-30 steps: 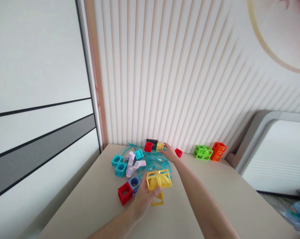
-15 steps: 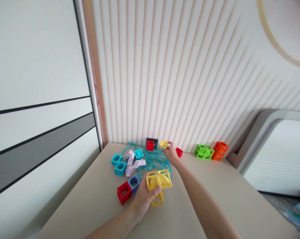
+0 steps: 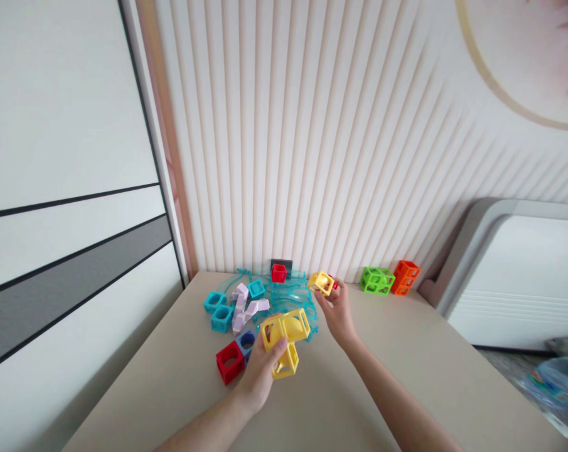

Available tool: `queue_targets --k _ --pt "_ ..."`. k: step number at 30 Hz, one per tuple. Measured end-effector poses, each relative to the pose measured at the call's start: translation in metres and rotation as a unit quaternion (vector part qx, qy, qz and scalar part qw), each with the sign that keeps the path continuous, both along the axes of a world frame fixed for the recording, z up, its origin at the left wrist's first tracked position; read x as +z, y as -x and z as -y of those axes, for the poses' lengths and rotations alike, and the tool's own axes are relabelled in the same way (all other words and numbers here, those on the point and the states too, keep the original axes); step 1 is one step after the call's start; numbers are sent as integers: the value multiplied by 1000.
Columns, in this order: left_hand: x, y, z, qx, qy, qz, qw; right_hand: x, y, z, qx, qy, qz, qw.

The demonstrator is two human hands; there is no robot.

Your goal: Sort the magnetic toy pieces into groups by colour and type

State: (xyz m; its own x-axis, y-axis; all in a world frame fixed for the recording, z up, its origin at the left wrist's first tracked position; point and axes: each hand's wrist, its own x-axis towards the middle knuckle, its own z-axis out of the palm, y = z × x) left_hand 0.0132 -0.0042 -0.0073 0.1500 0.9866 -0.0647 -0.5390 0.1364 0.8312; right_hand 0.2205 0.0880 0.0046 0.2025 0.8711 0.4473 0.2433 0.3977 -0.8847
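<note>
My left hand (image 3: 260,371) is closed round a cluster of joined yellow cube blocks (image 3: 286,342), its thumb across the near side. To the right and farther back, my right hand (image 3: 337,307) pinches a single yellow cube block (image 3: 321,283) between its fingertips. A small red block (image 3: 334,284) shows partly behind that cube and the fingers. Just left of my left hand sit a red cube block (image 3: 230,362) and a blue cube block (image 3: 246,341), side by side. Clear teal track pieces (image 3: 288,304) lie beyond the yellow cluster.
Teal cube blocks (image 3: 221,319) and lilac zigzag pieces (image 3: 240,311) lie at the left. A red cube (image 3: 278,273) stands before a black piece (image 3: 288,266) by the ribbed wall. Green blocks (image 3: 376,280) and orange blocks (image 3: 405,277) stand at the back right.
My right hand has drawn the single yellow cube back from the wall side, toward me and slightly right. The yellow cluster in my left hand has tilted a little. The view has shifted slightly.
</note>
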Motion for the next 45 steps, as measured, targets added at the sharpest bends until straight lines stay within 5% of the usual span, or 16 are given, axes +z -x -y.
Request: queue_targets --k 5,9,27,45 --pt "22 7 -6 23 3 85 996 -20 -5 61 33 -15 35 999" --pt "31 9 -8 22 -4 79 997 -20 -10 80 81 -41 131 987" --pt "16 4 -9 -15 -18 41 999 -8 1 88 130 -37 288 948" --pt "11 7 -7 -45 -40 -2 998 -15 -5 85 147 -70 301 940"
